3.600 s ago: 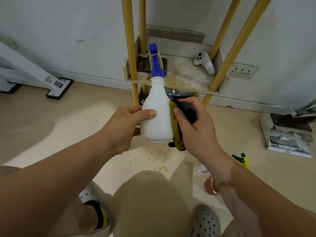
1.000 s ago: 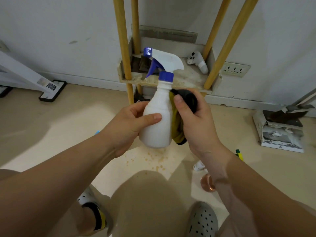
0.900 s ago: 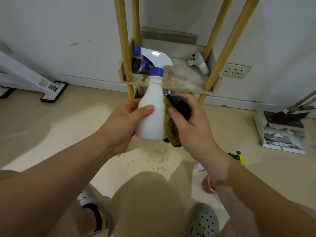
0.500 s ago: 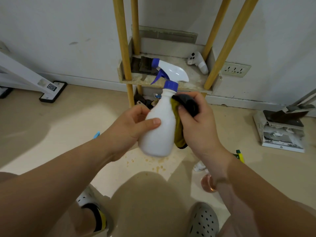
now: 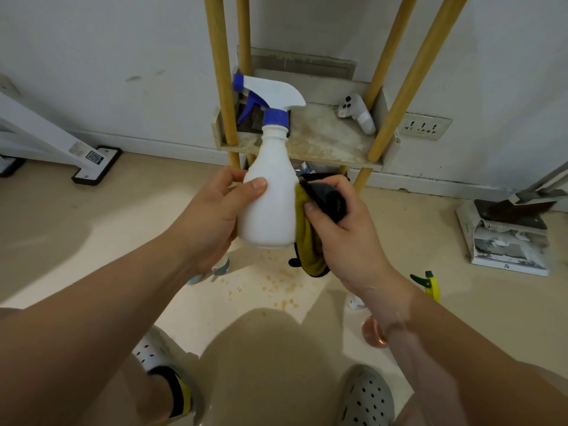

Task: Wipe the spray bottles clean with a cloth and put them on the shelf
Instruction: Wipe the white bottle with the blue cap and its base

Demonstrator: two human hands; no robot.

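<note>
Up in front of the shelf (image 5: 332, 139), bottle and cloth are pressed together!
Left hand (image 5: 215, 216) wraps the white spray bottle (image 5: 269, 204) upright in mid-air, thumb across its front, blue nozzle pointing left; right hand (image 5: 347, 238) clutches the yellow-and-black cloth (image 5: 310, 247) flat against the bottle's right side (a white controller (image 5: 356, 113) sits on the grimy shelf behind). Another sprayer (image 5: 428, 282) lies on the floor, lower right.
</note>
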